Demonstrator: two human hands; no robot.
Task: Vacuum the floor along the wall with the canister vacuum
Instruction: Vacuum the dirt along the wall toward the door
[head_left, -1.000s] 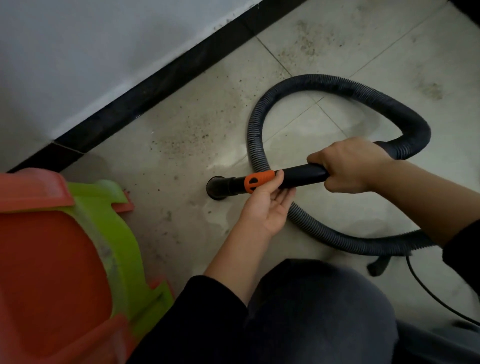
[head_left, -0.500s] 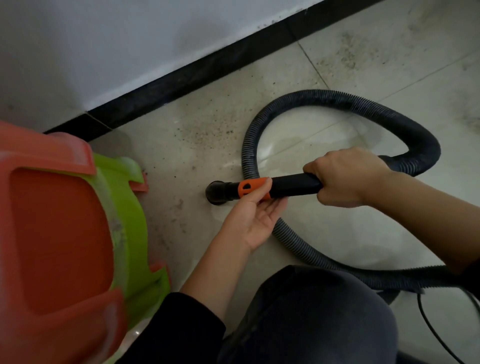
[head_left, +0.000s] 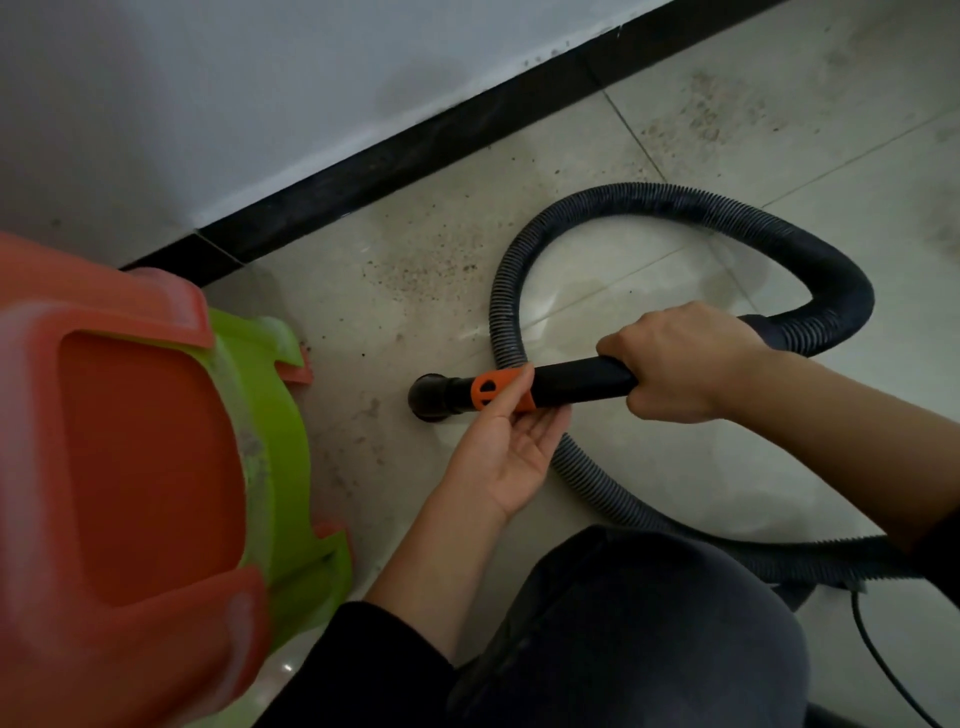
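Gritty floor tiles (head_left: 363, 312) mid-frame; my right hand (head_left: 680, 364) wraps the wand (head_left: 582, 382), left hand (head_left: 511, 447) flat-fingered beneath. Pushing on, the nozzle (head_left: 428, 397) could clip the stools (head_left: 156, 467) lower left, though the gap's hard to judge.

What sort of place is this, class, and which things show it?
Likely an indoor room, perhaps in a home: a tiled floor with scattered dirt, a white wall with black skirting, and stacked plastic stools.

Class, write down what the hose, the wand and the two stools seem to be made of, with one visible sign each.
Hose: flexible grey plastic, likely; ribbed and bent in a loop.
Wand: hard black plastic, matt, smooth tube with an orange collar.
Orange stool and green stool: moulded plastic, probably; bright uniform colour, rounded edges.
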